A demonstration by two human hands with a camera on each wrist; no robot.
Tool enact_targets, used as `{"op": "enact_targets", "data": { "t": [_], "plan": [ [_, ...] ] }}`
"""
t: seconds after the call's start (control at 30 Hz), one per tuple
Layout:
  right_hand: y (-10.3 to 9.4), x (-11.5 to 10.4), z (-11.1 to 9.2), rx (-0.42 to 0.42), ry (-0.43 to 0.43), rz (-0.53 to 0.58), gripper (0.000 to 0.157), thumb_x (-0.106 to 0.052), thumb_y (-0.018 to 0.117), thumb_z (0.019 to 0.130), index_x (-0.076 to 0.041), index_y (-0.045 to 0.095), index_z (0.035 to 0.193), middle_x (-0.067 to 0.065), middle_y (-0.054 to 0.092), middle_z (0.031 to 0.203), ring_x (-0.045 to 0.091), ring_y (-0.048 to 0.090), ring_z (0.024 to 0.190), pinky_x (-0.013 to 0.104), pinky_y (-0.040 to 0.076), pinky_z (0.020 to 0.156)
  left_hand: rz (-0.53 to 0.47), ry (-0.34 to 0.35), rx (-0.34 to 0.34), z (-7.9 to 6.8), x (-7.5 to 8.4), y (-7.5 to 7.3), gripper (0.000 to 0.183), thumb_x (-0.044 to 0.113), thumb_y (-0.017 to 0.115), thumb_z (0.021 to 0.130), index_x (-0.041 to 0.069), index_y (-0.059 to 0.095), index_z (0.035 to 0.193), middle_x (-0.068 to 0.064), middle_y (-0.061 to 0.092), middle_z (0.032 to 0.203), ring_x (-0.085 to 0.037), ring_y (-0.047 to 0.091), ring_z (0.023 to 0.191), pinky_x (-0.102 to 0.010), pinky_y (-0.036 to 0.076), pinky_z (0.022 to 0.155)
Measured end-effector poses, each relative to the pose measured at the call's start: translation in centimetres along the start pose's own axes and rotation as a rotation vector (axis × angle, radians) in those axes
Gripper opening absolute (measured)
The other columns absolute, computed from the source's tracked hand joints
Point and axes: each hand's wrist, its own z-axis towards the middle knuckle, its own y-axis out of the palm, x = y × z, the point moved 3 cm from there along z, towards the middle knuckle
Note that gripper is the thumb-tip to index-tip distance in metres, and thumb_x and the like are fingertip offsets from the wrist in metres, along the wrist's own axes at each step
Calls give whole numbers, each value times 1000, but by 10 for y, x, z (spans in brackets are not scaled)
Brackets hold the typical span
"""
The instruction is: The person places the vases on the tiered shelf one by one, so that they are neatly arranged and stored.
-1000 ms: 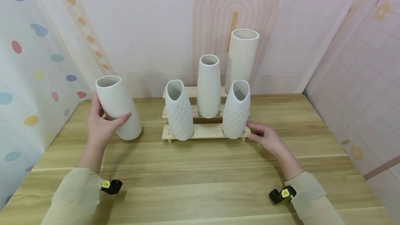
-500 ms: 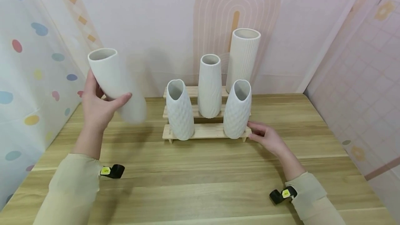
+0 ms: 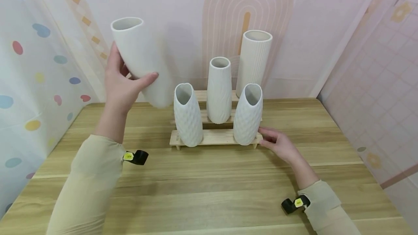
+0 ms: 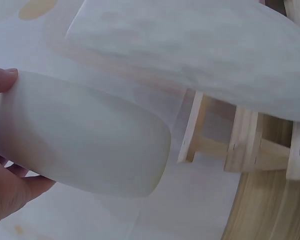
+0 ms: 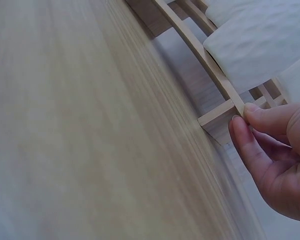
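My left hand [image 3: 122,86] grips a smooth white vase [image 3: 140,52] in the air, tilted, its base near the left end of the rack. The left wrist view shows this vase [image 4: 95,135] with the thumb on one side and fingers on the other. My right hand [image 3: 277,143] pinches the right end of the lowest step of a three-step wooden rack [image 3: 217,137]; in the right wrist view, thumb and finger hold the step's corner [image 5: 238,106]. Two dimpled white vases, one left [image 3: 188,119] and one right [image 3: 248,119], stand on that lowest step.
A slim white vase [image 3: 218,93] stands on the rack's middle step. On the top step at right is a tall ribbed vase [image 3: 254,61]. The wooden table [image 3: 202,191] meets a patterned curtain [image 3: 169,10] behind.
My left hand has lifted the smooth vase off the table, then carried it higher and to the right toward the rack. The right hand and the rack stay put.
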Motion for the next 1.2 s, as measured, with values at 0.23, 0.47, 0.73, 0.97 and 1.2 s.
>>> {"op": "enact_targets", "data": {
  "t": [0.23,0.47,0.73,0.97,1.2],
  "plan": [
    [0,-3,-2,-5,-6,13,45,-5,69,93,5,56,136,23,51,141,34,56,116,24,47,88,-15,-15,-49,8,-6,22,91,-1,85,67,28,47,145,-6,54,134,-29,53,115,-40,50,92],
    [0,-2,-2,-7,-4,4,45,-6,68,94,4,56,136,23,51,142,35,56,116,27,48,89,-22,-10,-59,16,-17,35,94,0,85,67,28,44,148,-4,54,134,-28,53,114,-39,51,90],
    [1,-1,-2,-8,-8,25,46,-6,68,93,5,56,136,23,50,142,36,55,120,34,48,93,-21,-34,-56,22,-23,47,97,1,85,67,27,42,150,-4,53,135,-27,53,113,-39,50,91],
    [1,-2,-2,-4,-6,30,46,-7,68,94,5,56,136,23,50,142,36,55,119,31,48,92,3,-20,-49,33,-48,51,101,3,87,67,30,39,151,-2,54,136,-25,53,111,-38,50,90],
    [0,1,-1,-5,-6,23,46,-6,68,94,6,55,136,24,50,142,36,54,119,29,48,92,22,-24,-51,36,-56,55,101,7,87,68,32,37,152,1,52,138,-24,52,114,-39,48,93]
  ]
}}
